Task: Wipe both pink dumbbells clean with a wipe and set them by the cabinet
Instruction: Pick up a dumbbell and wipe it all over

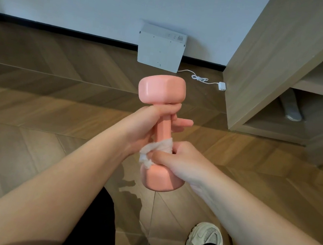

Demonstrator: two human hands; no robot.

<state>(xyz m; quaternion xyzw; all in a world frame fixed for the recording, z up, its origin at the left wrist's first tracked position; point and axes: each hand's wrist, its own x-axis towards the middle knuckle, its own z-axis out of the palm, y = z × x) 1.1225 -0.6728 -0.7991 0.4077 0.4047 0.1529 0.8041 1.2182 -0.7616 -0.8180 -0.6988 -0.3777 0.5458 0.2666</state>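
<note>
One pink dumbbell point(162, 90) is held upright in mid-air at the centre of the head view. My left hand point(145, 124) grips the upper part of its handle just under the top head. My right hand point(180, 159) is closed around the lower handle with a white wipe point(157, 148) wrapped between palm and bar; a crumpled end of the wipe sticks out to the left. The bottom head shows below my right hand. The wooden cabinet point(273, 62) stands at the right. No second dumbbell is in view.
A white flat device point(161, 48) leans against the wall, with its cable and white adapter point(222, 86) on the herringbone wood floor beside the cabinet. A grey object point(291, 108) lies in the cabinet's lowest compartment. My white shoe point(204, 239) and black trousers are below.
</note>
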